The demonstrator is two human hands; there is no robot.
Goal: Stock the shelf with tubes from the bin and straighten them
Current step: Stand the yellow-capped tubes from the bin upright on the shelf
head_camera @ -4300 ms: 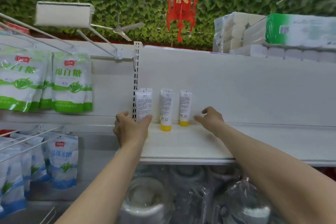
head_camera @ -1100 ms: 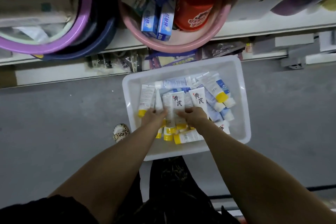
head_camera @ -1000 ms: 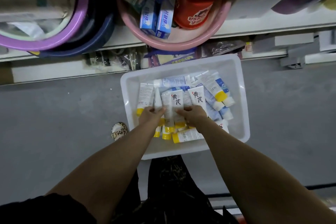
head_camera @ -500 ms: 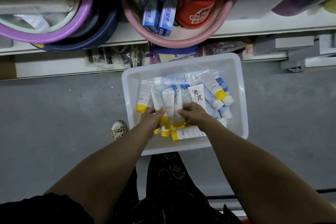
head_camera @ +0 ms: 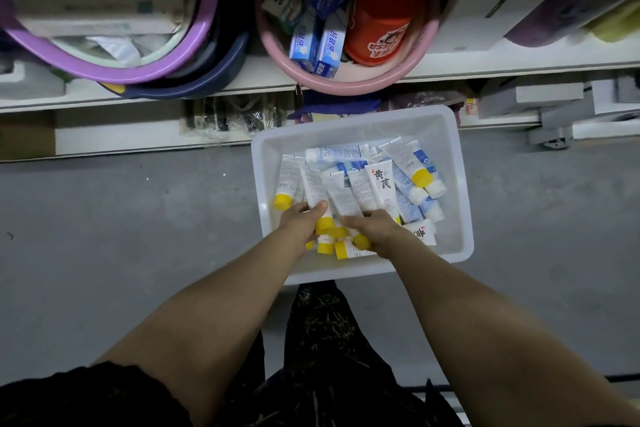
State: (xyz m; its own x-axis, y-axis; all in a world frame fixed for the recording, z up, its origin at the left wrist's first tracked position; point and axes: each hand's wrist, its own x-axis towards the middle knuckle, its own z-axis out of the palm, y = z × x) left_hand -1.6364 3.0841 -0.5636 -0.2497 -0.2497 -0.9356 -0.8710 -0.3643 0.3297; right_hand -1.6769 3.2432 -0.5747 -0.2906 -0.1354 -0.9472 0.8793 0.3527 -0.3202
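A white plastic bin (head_camera: pixel 453 184) stands on the grey floor and holds several white tubes, some with yellow caps (head_camera: pixel 379 184), some blue and white (head_camera: pixel 407 184). Both my hands are inside it near its front side. My left hand (head_camera: pixel 299 224) grips a yellow-capped tube (head_camera: pixel 316 189) with the thumb laid over its lower end. My right hand (head_camera: pixel 375 227) holds several yellow-capped tubes (head_camera: pixel 343 199) fanned out side by side, fingers curled round their cap ends. The shelf I stock is out of view.
A low white shelf (head_camera: pixel 485 59) runs across the top. On it sit a pink basin (head_camera: pixel 346 81) with toothpaste boxes and a red tub, and purple and dark blue basins (head_camera: pixel 138 71) at the left. Grey floor (head_camera: pixel 121 218) surrounds the bin.
I have gone from the upper shelf with three standing tubes down to the bin. Over the last second both hands have gathered tubes together and turned some so that their printed backs face up.
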